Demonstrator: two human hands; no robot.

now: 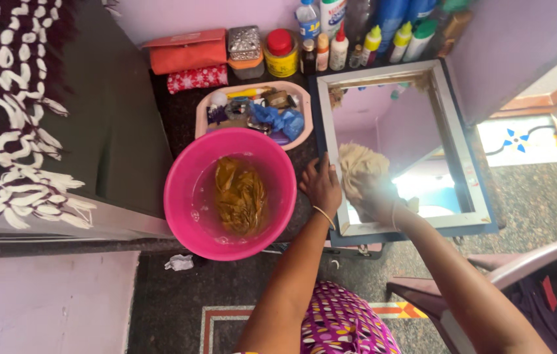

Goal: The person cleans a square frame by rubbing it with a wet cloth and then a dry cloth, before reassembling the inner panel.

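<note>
Meanwhile, left hand (321,185) flat on mirror frame (328,131), right hand (373,196) grip pinching pale cloth (359,164) against glass

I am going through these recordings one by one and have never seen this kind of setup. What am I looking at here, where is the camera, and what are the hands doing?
There is no machine here: a person wears one camera on the head, which looks down at their own two bare hands. The left hand rests on the edge of a framed mirror that lies flat on a dark counter. The right hand presses a pale cloth against the mirror's glass. Beside the mirror stands a pink basin of water with a yellowish cloth soaking in it. Behind it lies a pink tray of small items, and along the wall stand bottles, a yellow tin and an orange box.
</note>
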